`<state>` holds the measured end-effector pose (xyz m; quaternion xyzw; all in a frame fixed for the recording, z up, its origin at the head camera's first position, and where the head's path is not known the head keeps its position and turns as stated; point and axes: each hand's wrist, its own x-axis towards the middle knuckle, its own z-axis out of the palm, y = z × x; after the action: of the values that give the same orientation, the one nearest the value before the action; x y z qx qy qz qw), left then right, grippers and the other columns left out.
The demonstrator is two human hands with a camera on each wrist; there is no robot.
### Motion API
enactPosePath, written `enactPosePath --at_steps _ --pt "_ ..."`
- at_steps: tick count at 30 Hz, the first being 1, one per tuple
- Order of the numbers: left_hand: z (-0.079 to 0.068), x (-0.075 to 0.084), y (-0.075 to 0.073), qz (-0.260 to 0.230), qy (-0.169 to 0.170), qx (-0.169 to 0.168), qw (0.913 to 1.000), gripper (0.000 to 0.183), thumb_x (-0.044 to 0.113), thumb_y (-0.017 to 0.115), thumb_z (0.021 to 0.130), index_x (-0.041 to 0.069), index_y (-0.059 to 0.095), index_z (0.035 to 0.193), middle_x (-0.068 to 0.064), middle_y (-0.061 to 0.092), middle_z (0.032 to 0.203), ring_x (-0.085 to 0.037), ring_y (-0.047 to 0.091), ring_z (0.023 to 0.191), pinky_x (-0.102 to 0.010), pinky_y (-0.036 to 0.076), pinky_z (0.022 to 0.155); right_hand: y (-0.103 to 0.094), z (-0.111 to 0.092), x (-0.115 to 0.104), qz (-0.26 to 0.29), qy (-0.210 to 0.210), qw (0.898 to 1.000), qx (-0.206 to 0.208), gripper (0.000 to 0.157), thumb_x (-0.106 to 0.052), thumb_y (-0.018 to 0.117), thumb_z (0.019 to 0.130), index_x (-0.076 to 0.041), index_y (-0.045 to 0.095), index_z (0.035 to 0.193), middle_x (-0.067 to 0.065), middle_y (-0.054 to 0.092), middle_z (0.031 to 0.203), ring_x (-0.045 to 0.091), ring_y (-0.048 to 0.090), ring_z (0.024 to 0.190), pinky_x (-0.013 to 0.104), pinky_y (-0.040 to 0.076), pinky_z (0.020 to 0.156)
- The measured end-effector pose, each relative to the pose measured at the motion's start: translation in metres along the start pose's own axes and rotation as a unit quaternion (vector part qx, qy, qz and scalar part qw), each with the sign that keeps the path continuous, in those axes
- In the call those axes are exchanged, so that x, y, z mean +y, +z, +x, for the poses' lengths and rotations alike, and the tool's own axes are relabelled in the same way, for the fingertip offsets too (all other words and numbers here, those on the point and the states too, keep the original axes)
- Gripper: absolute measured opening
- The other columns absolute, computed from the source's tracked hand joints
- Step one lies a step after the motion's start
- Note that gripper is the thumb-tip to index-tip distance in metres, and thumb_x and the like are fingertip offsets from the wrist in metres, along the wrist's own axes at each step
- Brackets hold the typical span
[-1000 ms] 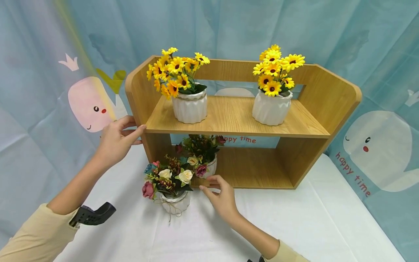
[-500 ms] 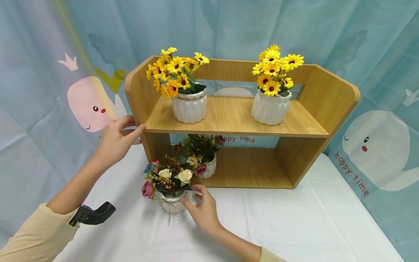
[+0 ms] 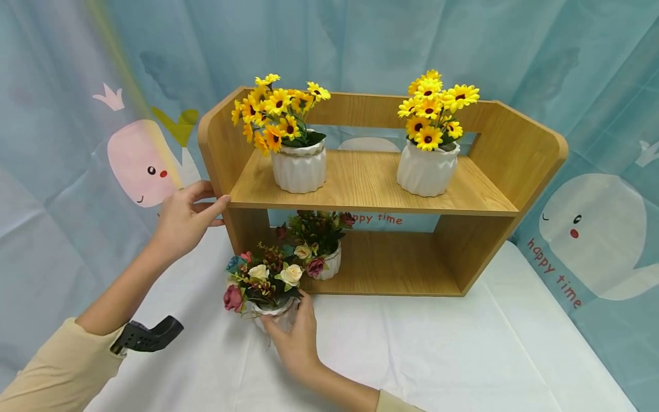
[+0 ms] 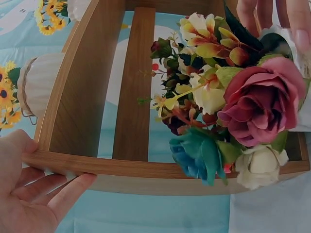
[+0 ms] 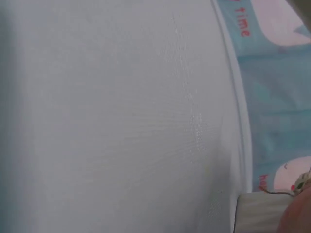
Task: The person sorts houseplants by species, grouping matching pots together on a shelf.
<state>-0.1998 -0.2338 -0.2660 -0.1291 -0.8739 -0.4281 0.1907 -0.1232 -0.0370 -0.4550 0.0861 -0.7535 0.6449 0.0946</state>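
Note:
My left hand (image 3: 182, 223) holds the left side panel of the wooden shelf (image 3: 373, 209), thumb at the front edge where the middle board meets it. The left wrist view also shows this hand (image 4: 41, 184) on the panel's edge. My right hand (image 3: 298, 343) grips the white pot (image 3: 285, 319) of an artificial rose plant (image 3: 259, 272), thumb in front and fingers round its right side. Pink, cream and blue blooms (image 4: 197, 153) spread above the pot, in front of the shelf's lower left corner. In the right wrist view only a bit of hand (image 5: 296, 213) shows.
A second potted rose plant (image 3: 329, 264) stands on the lower board at left, partly behind the held one. Two pots of yellow sunflowers (image 3: 298, 170) (image 3: 427, 171) stand on the upper board. A white cloth (image 3: 437, 349) covers the table; a blue curtain (image 3: 370, 46) hangs behind.
My right hand has moved left from beside the lower board to the front rose pot and taken hold of it. The left hand has stayed on the shelf's side.

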Motion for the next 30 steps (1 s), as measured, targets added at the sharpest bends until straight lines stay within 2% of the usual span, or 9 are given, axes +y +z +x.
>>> enactPosePath --at_steps 4,7,15,22,27,30 --pt "0.000 0.000 0.000 -0.001 0.000 -0.002 1.0000 0.040 0.021 0.061 0.101 -0.010 0.059 0.126 -0.033 0.063 0.121 -0.046 0.069 0.098 -0.012 0.056 0.060 0.007 0.003 0.003 0.000 -0.006 1.000 0.004 0.072 -0.022 0.087 0.078 -0.011 0.045 0.136 0.002 0.051 0.134 0.021 0.049 0.130 0.042 0.039 0.115" --pt "0.000 0.001 0.000 -0.001 -0.002 -0.004 1.0000 0.041 0.022 0.061 0.101 -0.010 0.059 0.126 -0.033 0.063 0.122 -0.044 0.069 0.098 -0.012 0.056 0.060 0.012 0.006 0.004 -0.029 -0.011 0.999 0.010 0.074 -0.024 0.089 0.074 -0.012 0.048 0.135 -0.001 0.052 0.131 0.017 0.051 0.125 0.039 0.041 0.113" --pt "-0.001 0.002 -0.001 -0.006 -0.003 -0.005 1.0000 0.042 0.022 0.060 0.102 -0.011 0.057 0.128 -0.034 0.061 0.124 -0.050 0.067 0.100 -0.010 0.055 0.060 0.021 0.011 0.001 -0.092 -0.026 0.995 0.034 0.068 -0.024 0.088 0.071 -0.009 0.055 0.128 -0.001 0.057 0.119 0.014 0.058 0.111 0.036 0.052 0.099" --pt "-0.001 0.003 -0.001 -0.004 -0.003 -0.004 1.0000 0.042 0.022 0.060 0.102 -0.011 0.057 0.128 -0.034 0.061 0.124 -0.050 0.068 0.100 -0.010 0.055 0.060 0.020 0.013 -0.001 -0.077 -0.010 0.996 0.040 0.067 -0.030 0.089 0.071 -0.013 0.057 0.127 -0.003 0.061 0.120 0.013 0.060 0.113 0.036 0.051 0.102" --pt "-0.001 0.003 -0.001 -0.004 -0.002 -0.006 1.0000 0.041 0.021 0.060 0.101 -0.011 0.057 0.127 -0.034 0.061 0.123 -0.049 0.068 0.100 -0.012 0.056 0.061 0.014 0.012 -0.001 -0.040 -0.019 0.998 0.040 0.066 -0.028 0.092 0.069 -0.012 0.059 0.124 -0.001 0.067 0.121 0.016 0.063 0.115 0.037 0.052 0.102" --pt "-0.001 0.003 -0.001 -0.002 0.000 -0.003 1.0000 0.040 0.020 0.061 0.101 -0.011 0.058 0.126 -0.033 0.062 0.123 -0.049 0.068 0.099 -0.014 0.057 0.061 0.008 0.011 -0.003 -0.040 -0.020 0.998 0.037 0.064 -0.028 0.093 0.068 -0.011 0.061 0.121 0.001 0.069 0.118 0.018 0.065 0.113 0.037 0.053 0.101"
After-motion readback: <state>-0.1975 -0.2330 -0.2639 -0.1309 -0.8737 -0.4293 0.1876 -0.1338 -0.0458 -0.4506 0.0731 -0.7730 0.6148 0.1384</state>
